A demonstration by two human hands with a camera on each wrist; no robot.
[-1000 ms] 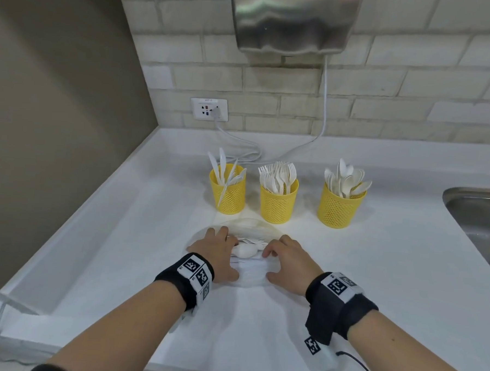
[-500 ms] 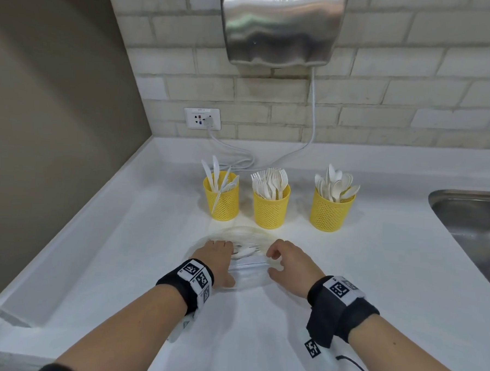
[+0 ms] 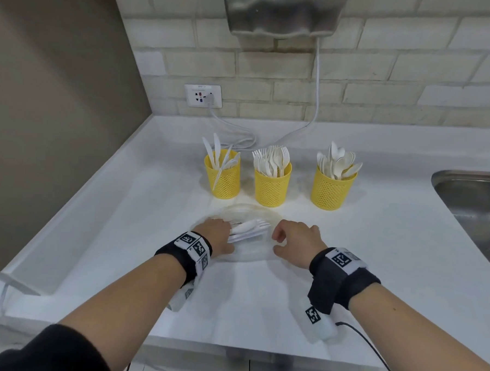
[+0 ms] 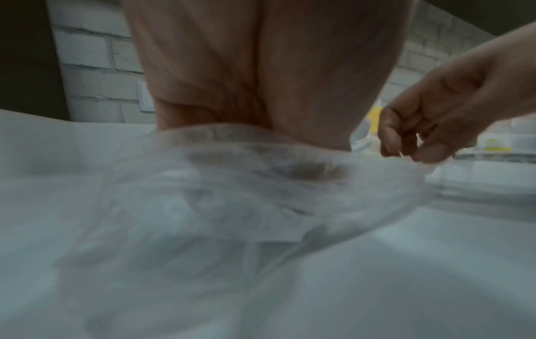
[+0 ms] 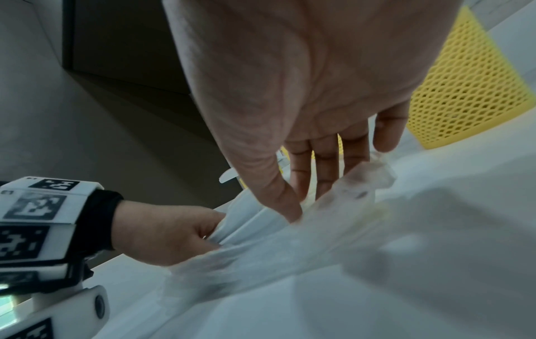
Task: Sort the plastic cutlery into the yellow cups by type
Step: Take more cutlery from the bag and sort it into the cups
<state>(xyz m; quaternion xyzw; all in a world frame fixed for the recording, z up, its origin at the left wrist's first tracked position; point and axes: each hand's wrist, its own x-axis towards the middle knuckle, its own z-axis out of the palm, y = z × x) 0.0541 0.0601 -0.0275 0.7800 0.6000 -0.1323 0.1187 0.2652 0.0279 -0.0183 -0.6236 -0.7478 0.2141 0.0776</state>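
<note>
Beyond my fingers stand three yellow cups (image 3: 272, 184), already stocked. My left hand (image 3: 214, 234) grips a bundle of leftover cutlery (image 3: 248, 228) over the clear dish (image 3: 248, 214); my right hand (image 3: 295, 239), fingers curled, pinches the dish's rim. Next, I think, comes separating one piece.

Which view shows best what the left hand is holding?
The right wrist view: the left hand plainly grips a bundle of white cutlery handles at the bag. The head view shows the spoon and fork ends beyond the knuckles. The left wrist view shows only palm and blurred plastic.
</note>
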